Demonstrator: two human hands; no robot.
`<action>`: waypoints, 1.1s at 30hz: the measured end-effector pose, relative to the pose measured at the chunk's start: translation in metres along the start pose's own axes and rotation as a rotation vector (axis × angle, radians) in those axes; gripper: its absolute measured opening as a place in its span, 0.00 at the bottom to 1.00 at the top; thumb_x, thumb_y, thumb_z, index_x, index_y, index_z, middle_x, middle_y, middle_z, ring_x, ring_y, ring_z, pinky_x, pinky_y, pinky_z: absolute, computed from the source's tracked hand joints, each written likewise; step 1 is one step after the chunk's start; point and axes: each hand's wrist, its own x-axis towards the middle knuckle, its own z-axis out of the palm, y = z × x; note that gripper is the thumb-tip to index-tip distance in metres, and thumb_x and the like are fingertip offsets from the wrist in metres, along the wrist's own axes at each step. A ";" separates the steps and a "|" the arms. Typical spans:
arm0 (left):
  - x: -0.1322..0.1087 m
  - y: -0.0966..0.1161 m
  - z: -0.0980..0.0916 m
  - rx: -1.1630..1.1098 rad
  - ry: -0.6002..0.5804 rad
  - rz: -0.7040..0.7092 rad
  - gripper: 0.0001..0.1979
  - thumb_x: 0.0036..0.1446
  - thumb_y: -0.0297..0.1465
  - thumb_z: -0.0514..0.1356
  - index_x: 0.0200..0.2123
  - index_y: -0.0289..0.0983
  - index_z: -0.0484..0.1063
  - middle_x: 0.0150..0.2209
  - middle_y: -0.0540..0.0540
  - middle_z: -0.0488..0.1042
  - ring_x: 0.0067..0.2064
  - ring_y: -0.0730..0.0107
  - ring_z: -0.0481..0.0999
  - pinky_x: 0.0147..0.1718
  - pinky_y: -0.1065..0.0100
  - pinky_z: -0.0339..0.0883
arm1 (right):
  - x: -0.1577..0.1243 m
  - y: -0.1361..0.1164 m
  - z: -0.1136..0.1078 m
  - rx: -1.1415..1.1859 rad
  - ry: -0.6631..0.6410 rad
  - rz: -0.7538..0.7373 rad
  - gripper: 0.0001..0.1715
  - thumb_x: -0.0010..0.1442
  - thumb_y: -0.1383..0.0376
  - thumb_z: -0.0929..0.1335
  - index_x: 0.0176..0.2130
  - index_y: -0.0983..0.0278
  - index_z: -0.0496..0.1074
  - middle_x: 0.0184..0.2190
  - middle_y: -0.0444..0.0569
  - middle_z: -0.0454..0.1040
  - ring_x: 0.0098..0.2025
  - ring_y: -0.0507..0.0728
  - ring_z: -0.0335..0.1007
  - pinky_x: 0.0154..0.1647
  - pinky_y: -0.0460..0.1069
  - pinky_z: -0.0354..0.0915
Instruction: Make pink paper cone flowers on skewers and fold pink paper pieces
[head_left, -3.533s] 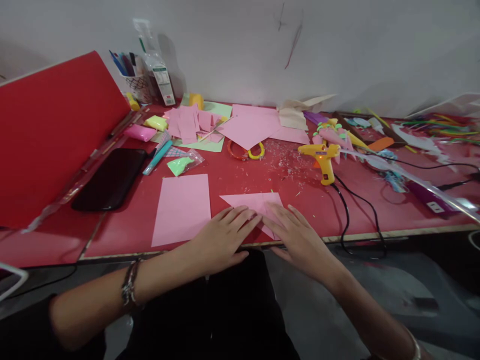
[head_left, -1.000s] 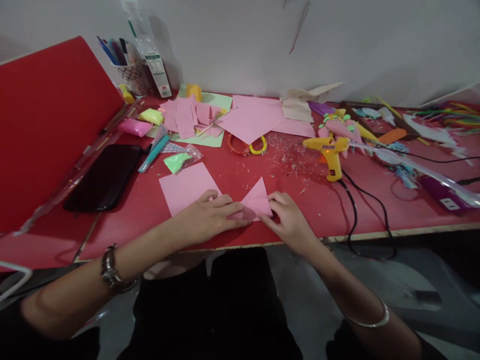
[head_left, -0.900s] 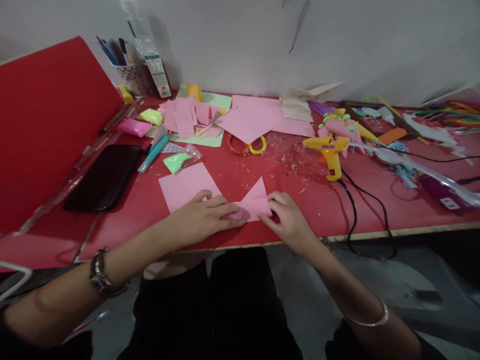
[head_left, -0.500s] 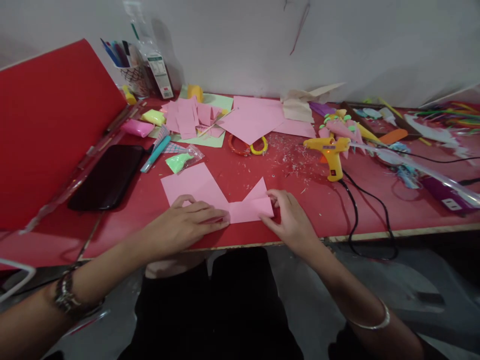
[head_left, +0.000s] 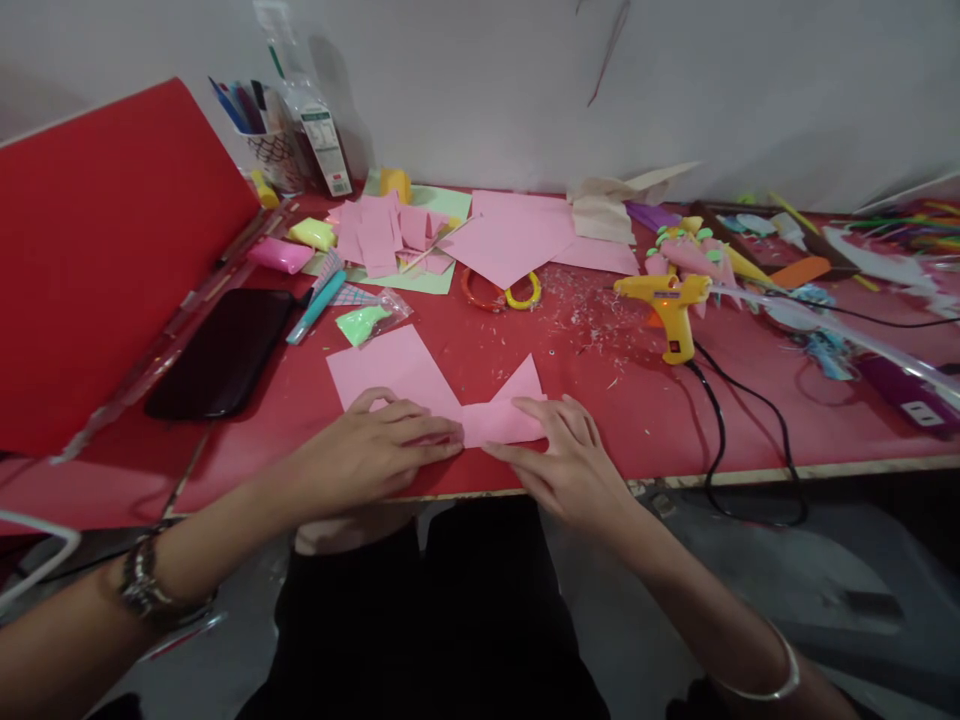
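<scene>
A folded pink paper (head_left: 504,412) lies near the front edge of the red table (head_left: 645,410). My left hand (head_left: 367,455) rests on its left end, fingers stretched flat and pressing down. My right hand (head_left: 564,462) lies flat on its lower right part, fingers spread along the fold. A second pink sheet (head_left: 390,368) sits flat just behind my left hand, partly under it.
A black phone (head_left: 222,352) lies at the left by a tilted red board (head_left: 105,250). A yellow glue gun (head_left: 666,300) with a black cord stands to the right. Pink and green paper pieces (head_left: 390,236), a larger pink sheet (head_left: 514,236), bangles (head_left: 501,290) and a pen cup (head_left: 262,150) crowd the back.
My left hand slid left along the folded paper and now presses its left end. My right hand went from pinching the right corner to lying flat on the paper.
</scene>
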 end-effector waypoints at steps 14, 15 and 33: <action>-0.002 -0.002 -0.002 -0.032 0.049 0.032 0.17 0.58 0.28 0.45 0.49 0.44 0.63 0.49 0.52 0.69 0.48 0.70 0.65 0.49 0.65 0.44 | -0.024 0.019 -0.017 0.023 -0.039 0.187 0.17 0.57 0.63 0.60 0.44 0.51 0.69 0.49 0.51 0.57 0.50 0.61 0.52 0.47 0.60 0.57; -0.002 -0.002 -0.002 -0.040 0.046 0.024 0.17 0.58 0.28 0.45 0.49 0.44 0.63 0.49 0.53 0.68 0.48 0.70 0.65 0.49 0.65 0.43 | -0.025 0.020 -0.017 0.019 -0.029 0.196 0.17 0.57 0.63 0.60 0.44 0.51 0.69 0.49 0.51 0.58 0.50 0.61 0.53 0.47 0.60 0.57; 0.041 -0.001 -0.007 -0.149 0.016 -0.158 0.22 0.52 0.43 0.52 0.47 0.36 0.62 0.41 0.44 0.69 0.42 0.64 0.67 0.40 0.64 0.57 | 0.014 0.041 -0.014 0.271 -0.078 0.078 0.21 0.53 0.60 0.63 0.47 0.63 0.62 0.48 0.55 0.62 0.52 0.59 0.57 0.52 0.58 0.55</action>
